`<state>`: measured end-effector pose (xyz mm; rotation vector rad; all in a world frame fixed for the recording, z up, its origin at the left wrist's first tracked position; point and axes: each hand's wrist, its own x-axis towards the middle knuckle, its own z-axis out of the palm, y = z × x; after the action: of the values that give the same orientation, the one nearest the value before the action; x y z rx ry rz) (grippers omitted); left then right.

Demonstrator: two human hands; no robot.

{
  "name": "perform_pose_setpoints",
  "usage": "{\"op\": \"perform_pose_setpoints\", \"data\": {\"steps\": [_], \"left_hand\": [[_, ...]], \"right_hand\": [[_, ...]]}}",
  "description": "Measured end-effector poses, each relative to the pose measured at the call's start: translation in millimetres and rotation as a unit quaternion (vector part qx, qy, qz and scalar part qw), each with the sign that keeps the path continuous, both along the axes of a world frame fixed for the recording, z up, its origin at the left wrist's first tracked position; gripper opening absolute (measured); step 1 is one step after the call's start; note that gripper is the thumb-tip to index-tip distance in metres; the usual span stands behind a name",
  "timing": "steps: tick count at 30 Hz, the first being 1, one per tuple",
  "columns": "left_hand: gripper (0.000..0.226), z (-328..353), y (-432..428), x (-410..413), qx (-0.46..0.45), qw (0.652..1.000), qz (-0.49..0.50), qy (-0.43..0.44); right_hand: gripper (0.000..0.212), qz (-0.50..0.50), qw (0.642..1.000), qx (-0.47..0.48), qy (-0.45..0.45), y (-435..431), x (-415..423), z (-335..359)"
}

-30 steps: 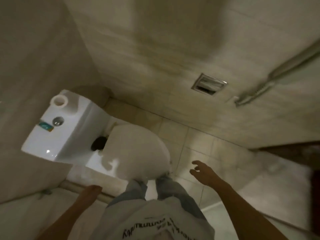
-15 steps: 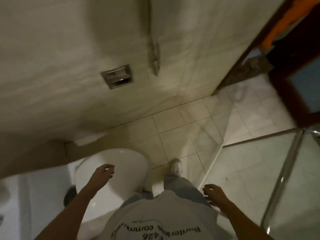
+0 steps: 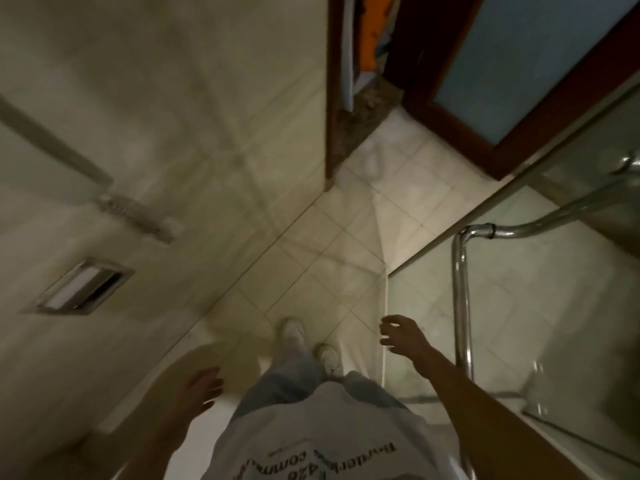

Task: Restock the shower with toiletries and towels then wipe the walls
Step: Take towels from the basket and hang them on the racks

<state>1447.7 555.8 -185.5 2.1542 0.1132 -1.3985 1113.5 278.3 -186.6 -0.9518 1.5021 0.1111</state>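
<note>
One head-worn camera looks steeply down from close above, facing the tiled floor toward the doorway

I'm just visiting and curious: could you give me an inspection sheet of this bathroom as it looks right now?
Surface: tiled floor, pale square tiles.
Job's things: no toiletries or towels seen; glass shower screen with chrome rail on the right; tiled wall on the left.
Clutter: nothing seen.
Hands: left hand blurred, fingers straight, holding nothing; right hand loosely curled, holding nothing, near the screen's edge.
Cables: nothing seen.
Surroundings: recessed metal holder set in the wall; dark wooden door with a blue panel; orange fabric beyond the doorway.
</note>
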Motion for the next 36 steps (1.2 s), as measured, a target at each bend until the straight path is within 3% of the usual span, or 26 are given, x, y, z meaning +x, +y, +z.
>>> {"op": "perform_pose_setpoints", "data": {"steps": [5,9,17,22,24,29,36], "left_hand": [[0.029,-19.0,-87.6,34.4,0.024,0.999,-0.048,-0.002],[0.028,-25.8,-173.2,72.5,0.001,0.994,-0.112,-0.007],[0.028,-14.5,-373.8,126.4,-0.02,0.951,-0.306,-0.038],[0.021,-1.3,-481.9,103.6,-0.037,0.918,-0.394,-0.03],[0.02,-3.2,-525.3,88.4,-0.029,0.902,-0.43,-0.029],[0.02,-8.0,-619.5,49.9,-0.018,0.87,-0.493,-0.027],[0.018,6.1,-782.0,-29.9,-0.037,0.842,-0.536,-0.053]], "right_hand": [[0.03,-0.011,0.999,-0.029,-0.02,-71.0,15.9,8.4],[0.023,-0.179,0.982,-0.038,-0.053,-106.3,17.8,8.3],[0.016,-0.337,0.94,0.015,-0.051,-120.6,-1.7,13.2],[0.016,-0.41,0.91,0.026,-0.056,-130.5,-20.4,19.8],[0.032,-0.432,0.901,0.033,-0.03,-142.5,-27.7,15.0],[0.022,-0.45,0.892,0.046,-0.007,-198.4,-26.6,-9.5],[0.016,-0.404,0.909,0.096,0.035,-290.5,-36.8,-33.0]]}}
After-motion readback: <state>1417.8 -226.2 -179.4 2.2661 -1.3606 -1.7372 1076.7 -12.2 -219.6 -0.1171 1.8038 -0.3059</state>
